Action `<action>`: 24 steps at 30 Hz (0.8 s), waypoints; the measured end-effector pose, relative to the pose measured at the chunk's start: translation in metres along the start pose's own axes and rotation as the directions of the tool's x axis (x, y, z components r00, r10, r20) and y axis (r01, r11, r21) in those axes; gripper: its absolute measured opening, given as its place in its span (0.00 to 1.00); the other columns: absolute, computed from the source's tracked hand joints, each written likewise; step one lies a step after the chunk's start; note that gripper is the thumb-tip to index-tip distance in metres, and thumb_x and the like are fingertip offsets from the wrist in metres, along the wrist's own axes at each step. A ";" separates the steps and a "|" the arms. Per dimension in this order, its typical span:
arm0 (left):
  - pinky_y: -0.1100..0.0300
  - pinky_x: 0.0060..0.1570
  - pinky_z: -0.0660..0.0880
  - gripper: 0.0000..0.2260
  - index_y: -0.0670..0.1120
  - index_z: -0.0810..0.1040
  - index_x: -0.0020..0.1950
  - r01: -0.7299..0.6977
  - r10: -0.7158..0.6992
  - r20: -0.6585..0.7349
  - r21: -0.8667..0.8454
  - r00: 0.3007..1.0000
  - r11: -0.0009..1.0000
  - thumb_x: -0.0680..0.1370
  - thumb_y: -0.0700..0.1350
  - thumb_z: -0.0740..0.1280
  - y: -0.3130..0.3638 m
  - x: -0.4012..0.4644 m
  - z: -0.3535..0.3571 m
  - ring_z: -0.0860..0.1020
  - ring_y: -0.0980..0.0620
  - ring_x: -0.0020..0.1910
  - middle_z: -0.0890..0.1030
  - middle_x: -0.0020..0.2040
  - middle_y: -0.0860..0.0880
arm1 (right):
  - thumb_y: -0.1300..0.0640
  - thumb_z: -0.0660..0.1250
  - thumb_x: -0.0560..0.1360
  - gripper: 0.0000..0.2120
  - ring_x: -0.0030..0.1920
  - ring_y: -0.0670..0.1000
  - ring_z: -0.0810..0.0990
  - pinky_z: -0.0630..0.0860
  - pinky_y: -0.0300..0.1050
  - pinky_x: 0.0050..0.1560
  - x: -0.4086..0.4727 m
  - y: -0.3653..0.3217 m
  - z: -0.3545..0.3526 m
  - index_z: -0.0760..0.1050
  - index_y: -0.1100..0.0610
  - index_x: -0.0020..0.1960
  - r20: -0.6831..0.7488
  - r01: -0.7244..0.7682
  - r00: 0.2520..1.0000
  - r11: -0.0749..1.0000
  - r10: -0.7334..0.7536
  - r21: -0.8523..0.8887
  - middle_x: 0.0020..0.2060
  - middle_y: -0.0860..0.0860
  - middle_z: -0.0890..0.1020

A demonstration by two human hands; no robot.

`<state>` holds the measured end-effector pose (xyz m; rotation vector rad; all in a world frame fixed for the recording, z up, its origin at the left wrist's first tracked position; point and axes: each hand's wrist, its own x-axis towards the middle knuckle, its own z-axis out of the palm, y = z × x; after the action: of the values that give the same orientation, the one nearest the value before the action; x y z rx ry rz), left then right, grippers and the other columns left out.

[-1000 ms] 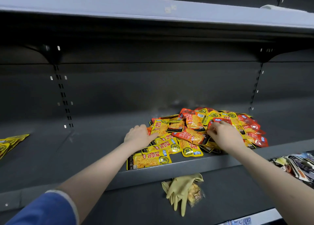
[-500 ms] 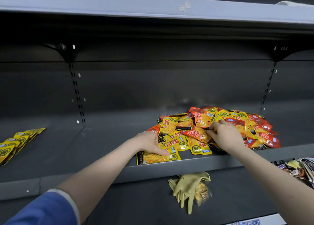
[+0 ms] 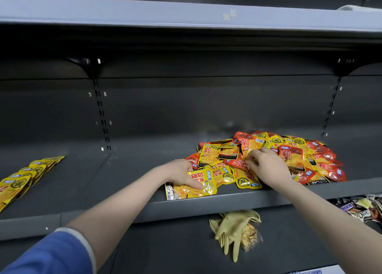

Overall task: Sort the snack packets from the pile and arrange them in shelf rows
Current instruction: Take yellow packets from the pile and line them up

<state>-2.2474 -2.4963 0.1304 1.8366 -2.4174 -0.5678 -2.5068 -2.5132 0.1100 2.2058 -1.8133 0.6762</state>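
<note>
I had both hands on the middle shelf (image 3: 268,199) at the pile of snack packets (image 3: 289,156), a heap of yellow and red sachets lying toward the right of the shelf, close to its front edge. My left hand (image 3: 182,173) rested on a yellow packet (image 3: 190,188) at the near left fringe of the pile, thumb laid along its top face and fingers curled over its upper edge; the packet lay flat, its lower edge at the shelf lip. My right hand (image 3: 266,166) was in the pile itself, fingers bent and pinching at a packet, though I could not tell which one. The two hands were near each other but not touching. Far to the left on the same shelf a row of yellow packets (image 3: 22,178) lay overlapped, well apart from the pile. On the shelf below, a pale rubber glove (image 3: 233,230) lay beside a small clear bag (image 3: 251,235), and assorted wrapped bars (image 3: 359,208) sat at the right edge.
</note>
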 end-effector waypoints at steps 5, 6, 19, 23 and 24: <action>0.58 0.33 0.64 0.18 0.48 0.67 0.35 0.016 -0.017 -0.047 -0.017 0.999 1.000 0.73 0.58 0.70 -0.016 -0.005 -0.003 0.69 0.53 0.32 0.71 0.33 0.51 | 0.45 0.61 0.77 0.16 0.56 0.53 0.74 0.70 0.45 0.53 0.004 -0.021 0.004 0.75 0.52 0.60 0.117 0.140 0.982 0.988 -0.148 0.070 0.52 0.51 0.76; 0.59 0.33 0.64 0.17 0.48 0.67 0.35 0.023 -0.024 -0.062 -0.009 0.998 1.000 0.74 0.57 0.69 -0.019 -0.007 -0.003 0.70 0.53 0.33 0.72 0.34 0.52 | 0.44 0.61 0.77 0.17 0.57 0.52 0.73 0.70 0.45 0.54 0.005 -0.026 0.005 0.75 0.52 0.61 0.146 0.165 0.974 0.983 -0.175 0.075 0.53 0.51 0.76; 0.59 0.33 0.64 0.18 0.49 0.65 0.35 0.135 -0.133 -0.188 -0.001 0.973 0.991 0.76 0.57 0.66 -0.056 -0.022 -0.008 0.71 0.49 0.40 0.70 0.35 0.53 | 0.34 0.67 0.68 0.34 0.65 0.57 0.66 0.65 0.50 0.62 0.017 -0.071 0.016 0.69 0.52 0.68 0.435 0.152 0.890 0.988 -0.141 0.008 0.64 0.53 0.71; 0.58 0.40 0.66 0.16 0.48 0.67 0.37 0.179 -0.185 -0.252 -0.048 0.950 0.983 0.76 0.57 0.66 -0.067 -0.025 -0.008 0.72 0.48 0.43 0.72 0.39 0.50 | 0.39 0.74 0.64 0.37 0.63 0.57 0.69 0.68 0.47 0.60 0.023 -0.075 0.013 0.70 0.58 0.66 0.454 0.093 0.883 0.992 -0.119 0.079 0.60 0.56 0.72; 0.58 0.40 0.66 0.17 0.48 0.66 0.37 0.188 -0.198 -0.273 -0.063 0.941 0.980 0.76 0.57 0.66 -0.070 -0.027 -0.007 0.72 0.48 0.43 0.71 0.39 0.51 | 0.42 0.75 0.65 0.35 0.61 0.57 0.71 0.69 0.46 0.57 0.022 -0.076 0.013 0.70 0.59 0.65 0.448 0.081 0.884 0.988 -0.131 0.128 0.59 0.56 0.73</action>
<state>-2.1734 -2.4888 0.1197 1.9996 -2.0512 -0.3317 -2.4274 -2.5212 0.1192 2.6903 -1.8659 0.2425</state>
